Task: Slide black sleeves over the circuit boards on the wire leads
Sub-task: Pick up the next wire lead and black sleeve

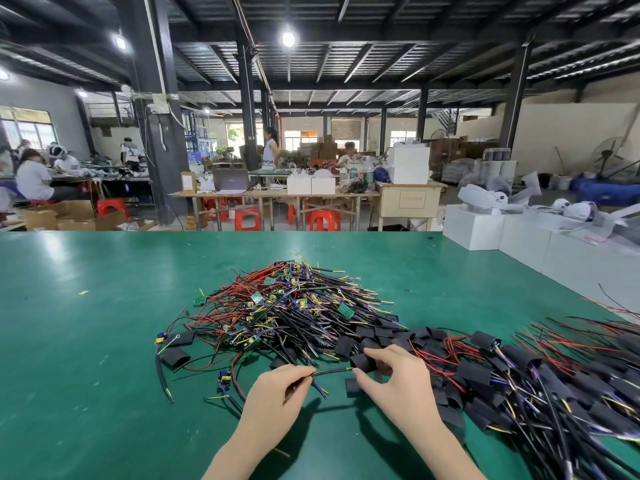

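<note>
left grip (277, 386) pinches a black lead (332, 371); right grip (391, 372) pinches a black sleeve (363, 362).

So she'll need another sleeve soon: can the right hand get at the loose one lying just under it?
Probably yes. The loose sleeve lies bare on the table beside the right hand, nothing over it, but that hand now holds another sleeve.
</note>
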{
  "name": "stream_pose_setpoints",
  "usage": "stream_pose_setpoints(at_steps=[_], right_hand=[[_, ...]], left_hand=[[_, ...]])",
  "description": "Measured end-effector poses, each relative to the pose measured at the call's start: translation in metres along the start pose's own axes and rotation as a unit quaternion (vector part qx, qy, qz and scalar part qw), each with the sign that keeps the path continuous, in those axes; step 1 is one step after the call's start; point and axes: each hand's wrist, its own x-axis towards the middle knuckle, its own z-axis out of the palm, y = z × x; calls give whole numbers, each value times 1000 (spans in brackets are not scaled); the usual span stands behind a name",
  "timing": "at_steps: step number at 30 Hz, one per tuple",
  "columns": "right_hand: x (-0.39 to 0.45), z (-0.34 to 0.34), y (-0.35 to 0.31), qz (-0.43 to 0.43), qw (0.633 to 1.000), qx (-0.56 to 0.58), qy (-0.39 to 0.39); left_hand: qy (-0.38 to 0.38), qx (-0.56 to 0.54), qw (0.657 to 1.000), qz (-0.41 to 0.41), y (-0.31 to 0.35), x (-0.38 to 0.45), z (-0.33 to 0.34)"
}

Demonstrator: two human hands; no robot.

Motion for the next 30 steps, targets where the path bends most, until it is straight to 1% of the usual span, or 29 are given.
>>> stream_pose_setpoints(at_steps=[3,6,11,14,17,19,25,28,30], right_hand=[[-2,3,-3,-25,999,-27,10],[-1,2,-2,-77,995,-57,12],[1,-7,8,-139,986,-45,-76],[1,-9,10,-174,977,-57,-108],[2,-12,5,-232,957,-124,-124],[0,-12,1,-263,943,-170,-117],[-4,-3,-3,-236,939,-233,-88],[-5,0,-6,-233,947,-209,-66],[-7,3,-6,-230,958,-162,-61]], left_hand=[[-8,-1,1000,3,3,0,1],[-11,-8,1000,9,4,0,0],[-15,-27,999,10,3,1,-4],[-33,-33,999,16,5,0,-3],[-38,-31,999,24,7,0,-2],[-39,-18,999,29,8,0,-2],[-29,-24,999,22,9,0,-4],[-30,-33,999,18,10,0,-4],[-33,-42,998,15,12,0,-2]])
